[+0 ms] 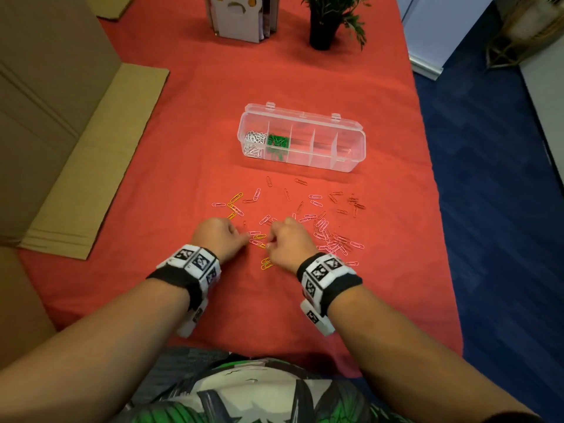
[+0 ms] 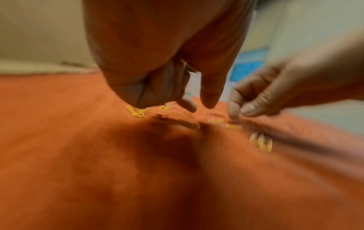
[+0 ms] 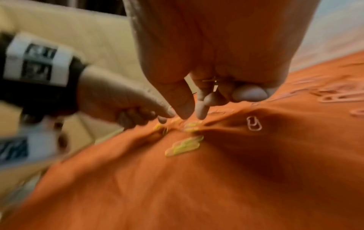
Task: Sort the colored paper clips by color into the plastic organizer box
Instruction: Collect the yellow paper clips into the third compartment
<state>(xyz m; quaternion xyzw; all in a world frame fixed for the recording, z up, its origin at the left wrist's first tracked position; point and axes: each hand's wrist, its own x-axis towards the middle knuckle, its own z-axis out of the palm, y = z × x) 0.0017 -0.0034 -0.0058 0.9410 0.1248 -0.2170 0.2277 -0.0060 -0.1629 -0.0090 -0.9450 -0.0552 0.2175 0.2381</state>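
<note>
The clear organizer box (image 1: 355, 132) stands open on the red cloth, with white clips (image 1: 254, 141) in its leftmost compartment and green clips (image 1: 277, 144) in the one beside it. Pink clips (image 1: 329, 236), dark red clips (image 1: 355, 203) and yellow clips (image 1: 259, 239) lie scattered in front of it. My left hand (image 1: 245, 236) hovers at the yellow clips, thumb and forefinger parted (image 2: 199, 105), the other fingers curled. My right hand (image 1: 271, 239) pinches down at a yellow clip (image 3: 192, 125). A thin yellow clip (image 3: 210, 80) shows inside its curled fingers.
Cardboard boxes (image 1: 55, 102) and a flat cardboard sheet (image 1: 100, 166) crowd the left side. A potted plant (image 1: 323, 29) and a file holder (image 1: 241, 22) stand at the far end. The table's right edge drops to blue floor (image 1: 494, 193). Two more yellow clips (image 1: 266, 264) lie near my right wrist.
</note>
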